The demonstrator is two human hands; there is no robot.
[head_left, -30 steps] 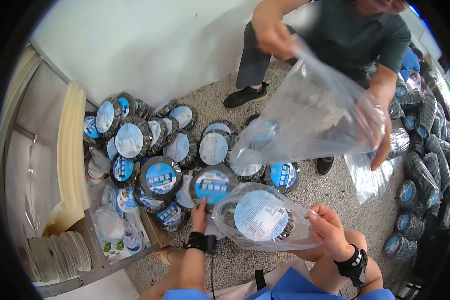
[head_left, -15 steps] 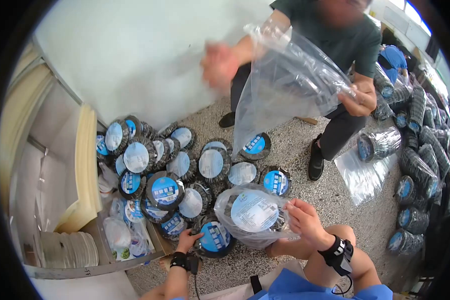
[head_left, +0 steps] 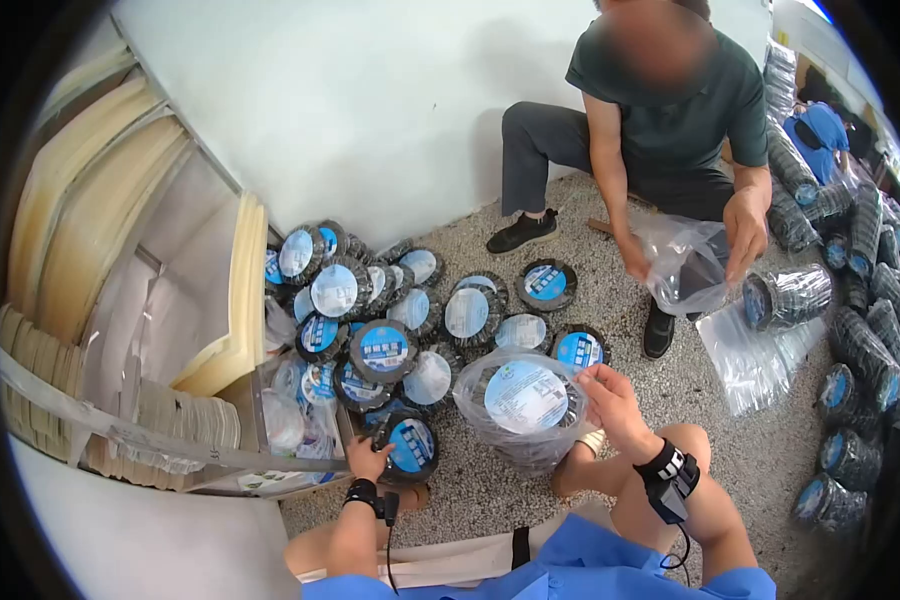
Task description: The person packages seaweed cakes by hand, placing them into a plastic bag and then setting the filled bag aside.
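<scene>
My left hand grips the near-left edge of a dark round pack with a blue label, which is tilted at the front of the pile. My right hand pinches the rim of a clear plastic bag. Inside that bag lies a dark round pack with a pale blue and white printed label facing up. Dark round packs lie heaped beyond my left hand, some showing blue labels, some pale ones.
Opposite me a co-worker's hands hold a clear bag. Flat clear bags lie on the speckled floor beneath a wrapped stack. More wrapped stacks line the right. A shelf with cream sheets stands left.
My view has shifted. My left hand has drawn the dark round pack left, away from my bag, and tilted it. The co-worker has lowered the other bag and now has both hands on it.
</scene>
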